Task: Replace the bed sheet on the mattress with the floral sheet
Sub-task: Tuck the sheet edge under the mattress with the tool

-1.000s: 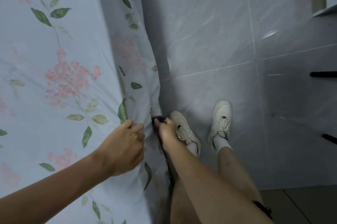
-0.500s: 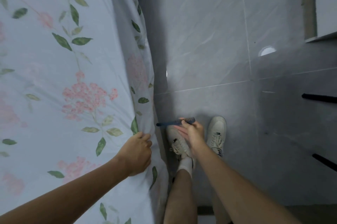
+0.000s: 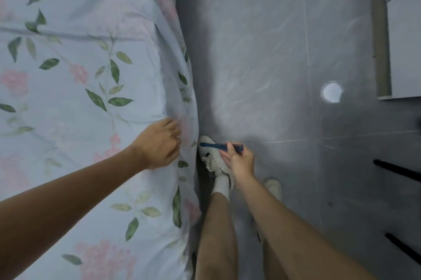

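Note:
The floral sheet (image 3: 75, 102), pale blue with pink blossoms and green leaves, covers the mattress across the left half of the view and hangs over its right edge. My left hand (image 3: 159, 143) sits at that edge with curled fingers gripping a fold of the sheet. My right hand (image 3: 239, 161) is off the bed, above my shoes, and holds a dark blue comb (image 3: 222, 146) that points left. The mattress itself is hidden under the sheet.
Grey tiled floor (image 3: 273, 52) runs along the bed's right side, where I stand in white shoes (image 3: 213, 161). A white cabinet (image 3: 403, 29) stands at the upper right. Black bars (image 3: 396, 170) lie at the right edge. A round light reflection (image 3: 331, 92) shines on the tiles.
My right hand has come away from the sheet's edge, moving right with the dark comb in it. My left hand keeps its grip at the edge. The view has shifted along the bed.

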A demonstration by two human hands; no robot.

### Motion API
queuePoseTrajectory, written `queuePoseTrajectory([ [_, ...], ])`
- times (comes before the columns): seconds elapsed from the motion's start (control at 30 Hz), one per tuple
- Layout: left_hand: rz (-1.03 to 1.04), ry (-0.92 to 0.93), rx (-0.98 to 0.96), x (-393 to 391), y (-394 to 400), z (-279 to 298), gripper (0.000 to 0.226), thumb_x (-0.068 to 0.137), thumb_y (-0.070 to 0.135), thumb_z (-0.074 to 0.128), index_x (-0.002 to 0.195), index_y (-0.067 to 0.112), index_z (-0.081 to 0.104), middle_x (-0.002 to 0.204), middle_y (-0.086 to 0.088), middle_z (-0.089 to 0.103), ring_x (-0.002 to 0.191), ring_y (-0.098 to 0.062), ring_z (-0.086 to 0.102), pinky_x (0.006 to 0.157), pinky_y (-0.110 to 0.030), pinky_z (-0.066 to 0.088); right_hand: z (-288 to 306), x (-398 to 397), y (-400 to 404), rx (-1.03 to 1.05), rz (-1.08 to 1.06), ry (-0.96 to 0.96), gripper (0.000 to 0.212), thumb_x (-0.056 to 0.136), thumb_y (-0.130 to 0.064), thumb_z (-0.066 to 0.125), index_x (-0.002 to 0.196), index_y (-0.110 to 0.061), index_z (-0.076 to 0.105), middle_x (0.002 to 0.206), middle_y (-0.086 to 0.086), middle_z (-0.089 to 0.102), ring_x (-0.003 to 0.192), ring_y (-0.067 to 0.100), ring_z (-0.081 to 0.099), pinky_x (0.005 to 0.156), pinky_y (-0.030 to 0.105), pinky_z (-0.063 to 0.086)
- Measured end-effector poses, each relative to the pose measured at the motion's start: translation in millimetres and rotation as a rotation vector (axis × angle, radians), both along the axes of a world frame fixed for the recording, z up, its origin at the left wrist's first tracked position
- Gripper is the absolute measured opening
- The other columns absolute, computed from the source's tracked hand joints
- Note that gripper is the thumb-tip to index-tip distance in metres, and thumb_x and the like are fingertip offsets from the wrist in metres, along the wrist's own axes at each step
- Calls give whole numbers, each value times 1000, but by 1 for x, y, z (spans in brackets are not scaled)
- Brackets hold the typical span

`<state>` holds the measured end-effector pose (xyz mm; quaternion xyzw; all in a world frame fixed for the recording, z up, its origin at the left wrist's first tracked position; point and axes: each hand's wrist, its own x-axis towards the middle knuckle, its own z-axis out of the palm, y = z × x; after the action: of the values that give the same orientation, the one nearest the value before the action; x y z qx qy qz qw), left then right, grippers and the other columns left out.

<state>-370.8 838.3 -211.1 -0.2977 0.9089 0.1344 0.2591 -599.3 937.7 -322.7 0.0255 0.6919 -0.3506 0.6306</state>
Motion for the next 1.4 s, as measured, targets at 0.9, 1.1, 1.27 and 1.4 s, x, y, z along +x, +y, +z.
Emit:
queuePoseTrajectory([
  [0.9, -19, -450, 336, -27, -27, 15, 31, 102, 27, 44, 108, 17, 72, 105, -3, 70, 105, -26, 52, 95, -40, 31, -40, 57, -99, 139, 119, -68, 17, 104, -7, 59, 92, -6, 71, 89, 11, 75, 84, 23, 74, 74, 27, 61],
  [1.1, 38, -158, 300, -26, -57, 28, 34, 90, 34, 47, 88, 17, 76, 94, -4, 64, 93, -27, 55, 97, -41, 39, -10, -12, -146, 94, 132, -50, 12, 105, -9, 57, 103, -1, 66, 97, 14, 73, 87, 22, 75, 86, 34, 62],
  [1.27, 130, 36, 37, -13, -153, 40, 13, 77, 23, 63, 80, 11, 67, 89, -12, 56, 87, -34, 53, 96, -46, 43, 20, -8, -192, 39, 187, -58, 14, 105, -12, 58, 99, -10, 70, 98, 10, 76, 87, 17, 77, 80, 28, 63],
  [1.4, 90, -31, -54, 13, -235, 19, 32, 88, 31, 50, 73, 11, 70, 80, -10, 61, 85, -32, 54, 97, -45, 45, 14, 13, -229, -1, 161, -22, 11, 104, -12, 60, 99, -8, 68, 106, 18, 75, 94, 25, 76, 84, 34, 61],
])
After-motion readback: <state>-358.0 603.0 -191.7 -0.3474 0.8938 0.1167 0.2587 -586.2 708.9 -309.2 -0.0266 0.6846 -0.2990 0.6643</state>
